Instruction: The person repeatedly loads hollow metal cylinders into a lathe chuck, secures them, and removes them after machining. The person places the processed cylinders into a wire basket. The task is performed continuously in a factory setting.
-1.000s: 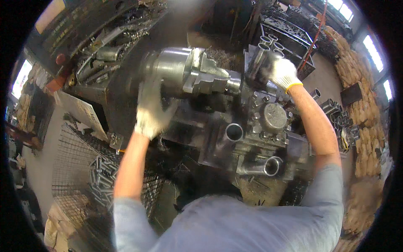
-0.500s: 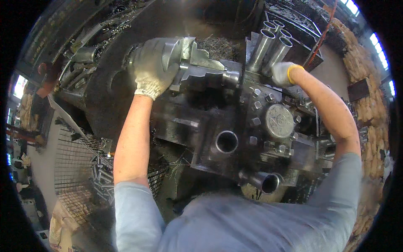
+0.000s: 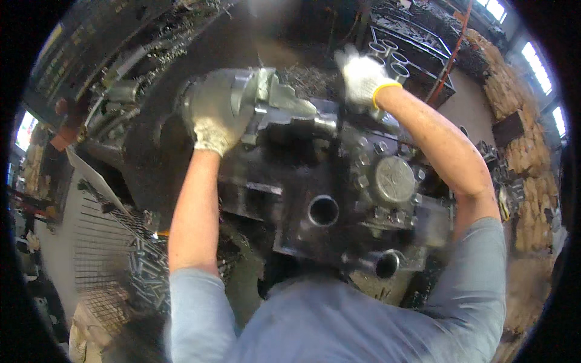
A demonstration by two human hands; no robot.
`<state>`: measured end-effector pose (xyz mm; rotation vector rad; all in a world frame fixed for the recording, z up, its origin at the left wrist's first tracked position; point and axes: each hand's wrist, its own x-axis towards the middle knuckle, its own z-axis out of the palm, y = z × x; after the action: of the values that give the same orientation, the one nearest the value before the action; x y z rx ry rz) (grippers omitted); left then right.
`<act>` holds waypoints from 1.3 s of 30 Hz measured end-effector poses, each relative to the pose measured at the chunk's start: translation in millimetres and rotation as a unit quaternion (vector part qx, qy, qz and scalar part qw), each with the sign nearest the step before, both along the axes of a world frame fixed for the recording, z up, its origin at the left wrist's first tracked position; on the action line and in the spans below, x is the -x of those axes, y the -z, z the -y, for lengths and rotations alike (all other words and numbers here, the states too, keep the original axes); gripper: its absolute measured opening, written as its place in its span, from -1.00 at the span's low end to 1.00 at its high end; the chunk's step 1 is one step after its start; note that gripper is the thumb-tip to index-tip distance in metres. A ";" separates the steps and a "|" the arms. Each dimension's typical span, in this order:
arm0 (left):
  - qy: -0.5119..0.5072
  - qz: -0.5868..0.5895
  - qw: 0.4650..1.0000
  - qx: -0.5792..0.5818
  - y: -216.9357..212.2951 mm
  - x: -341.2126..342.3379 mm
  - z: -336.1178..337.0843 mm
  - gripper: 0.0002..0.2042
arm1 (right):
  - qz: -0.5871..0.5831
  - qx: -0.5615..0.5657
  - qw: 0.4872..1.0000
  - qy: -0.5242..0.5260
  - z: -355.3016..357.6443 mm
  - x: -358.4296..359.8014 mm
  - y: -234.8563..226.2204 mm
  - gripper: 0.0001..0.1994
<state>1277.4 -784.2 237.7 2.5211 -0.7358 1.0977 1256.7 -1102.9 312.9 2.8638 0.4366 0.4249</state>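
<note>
My left hand (image 3: 212, 112), in a greyish knit glove, is wrapped over the rim of a lathe chuck (image 3: 243, 91). Stepped metal jaws (image 3: 287, 100) stand out from the chuck's right side, and a short shiny metal tube end (image 3: 325, 123) shows beside them. My right hand (image 3: 365, 81), in a white glove with a yellow cuff, is raised between the jaws and a cluster of upright metal tubes (image 3: 398, 71). Motion smears its fingers, and whether it holds anything cannot be made out. Below it sits a dark bolted tool post (image 3: 395, 179) with a round cap.
A hollow round socket (image 3: 323, 210) and a lying tube (image 3: 386, 264) are on the machine's near side. At the lower left, a wire mesh basket (image 3: 94, 248) stands by many short metal rods (image 3: 148, 272). Metal shavings fill a tray (image 3: 411, 29) at the back right.
My right hand has left the side of the upright tubes, moving left and farther away. My left hand stays on the chuck. The view has shifted slightly.
</note>
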 end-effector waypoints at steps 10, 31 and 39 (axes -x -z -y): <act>0.001 -0.046 0.999 -0.001 -9.3 4.7 2.5 -0.24 | -0.651 -0.260 0.710 0.056 26.4 -29.8 56.0 -0.52; 0.336 -0.070 0.915 0.213 -16.3 115.8 -1.9 -0.28 | -0.078 -0.194 0.969 0.133 -71.3 235.6 -83.6 -0.37; 0.165 -0.675 0.316 0.646 82.1 286.7 17.1 -0.54 | -0.464 -0.708 0.440 0.301 -137.7 335.4 110.2 -0.47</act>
<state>990.7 -801.3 155.6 0.8377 0.2523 -0.6956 921.3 -965.2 202.7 3.7973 -1.7256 -1.9412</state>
